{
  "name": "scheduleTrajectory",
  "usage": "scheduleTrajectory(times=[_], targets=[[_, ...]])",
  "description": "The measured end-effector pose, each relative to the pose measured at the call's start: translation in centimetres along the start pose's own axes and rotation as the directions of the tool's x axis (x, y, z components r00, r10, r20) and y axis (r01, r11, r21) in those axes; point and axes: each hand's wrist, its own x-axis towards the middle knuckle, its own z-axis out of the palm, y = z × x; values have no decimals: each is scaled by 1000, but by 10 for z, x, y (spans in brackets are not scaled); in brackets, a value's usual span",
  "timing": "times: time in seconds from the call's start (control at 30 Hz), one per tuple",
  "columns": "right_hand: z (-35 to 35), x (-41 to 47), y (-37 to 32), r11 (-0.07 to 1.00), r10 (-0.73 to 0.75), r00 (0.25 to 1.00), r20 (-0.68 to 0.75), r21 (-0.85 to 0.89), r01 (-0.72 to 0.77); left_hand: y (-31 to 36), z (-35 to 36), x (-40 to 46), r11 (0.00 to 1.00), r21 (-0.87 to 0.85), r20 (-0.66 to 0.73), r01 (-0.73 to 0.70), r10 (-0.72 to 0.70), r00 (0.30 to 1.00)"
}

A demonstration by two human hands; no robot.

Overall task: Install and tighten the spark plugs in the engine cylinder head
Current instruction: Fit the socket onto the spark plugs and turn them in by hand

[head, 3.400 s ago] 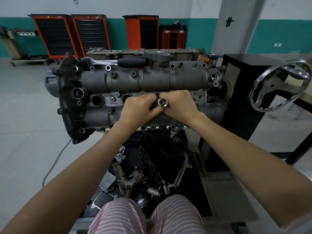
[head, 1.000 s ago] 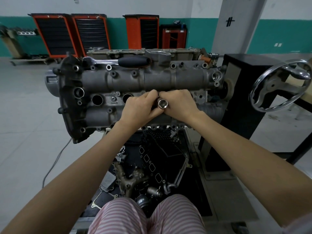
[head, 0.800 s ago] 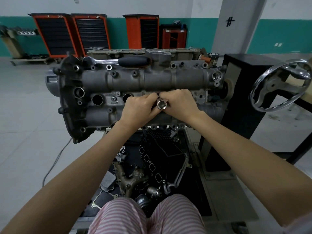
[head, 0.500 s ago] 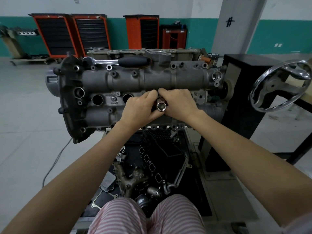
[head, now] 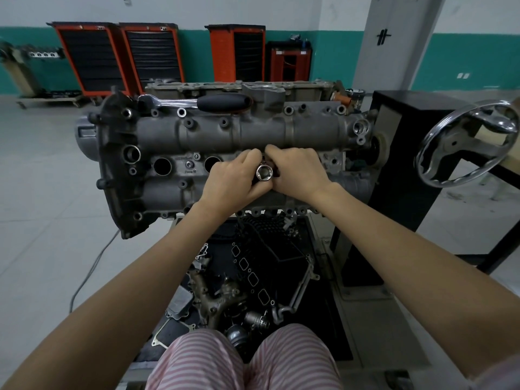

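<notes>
The grey engine cylinder head point(head: 197, 130) is mounted on a stand in front of me, its face towards me. Two empty spark plug holes point(head: 162, 166) show at its left. A chrome spark plug socket point(head: 264, 173) sticks out of a hole near the middle, its open end facing me. My left hand point(head: 229, 180) and my right hand point(head: 299, 170) both grip the socket, fingers curled round it from either side. The plug itself is hidden inside the socket and hole.
A ratchet wrench point(head: 202, 102) with a black handle lies on top of the head. A chrome handwheel point(head: 467, 142) on the stand is at the right. A black tray point(head: 253, 277) of engine parts and gaskets sits below, above my striped knees. Orange tool cabinets point(head: 121, 54) line the far wall.
Both hands stay on the socket and have shifted their fingers slightly round it; the socket's open end has moved a little. Nothing else moved.
</notes>
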Motion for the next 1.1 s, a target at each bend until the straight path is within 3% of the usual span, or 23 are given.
scheduleTrajectory(times=[0.13, 0.37, 0.67, 1.1], targets=[[-1, 0, 0, 999, -19, 1000, 11, -42, 20, 2, -1, 0, 1000, -9, 3, 9, -9, 1000], [-7, -3, -2, 997, 11, 1000, -2, 82, -11, -4, 4, -2, 1000, 15, -23, 13, -12, 1000], [-1, -2, -1, 999, -37, 999, 12, -22, 37, -1, 3, 0, 999, 36, -16, -1, 1, 1000], [-4, -3, -3, 999, 12, 1000, -11, 47, -12, -3, 4, -1, 999, 36, -22, 25, -24, 999]])
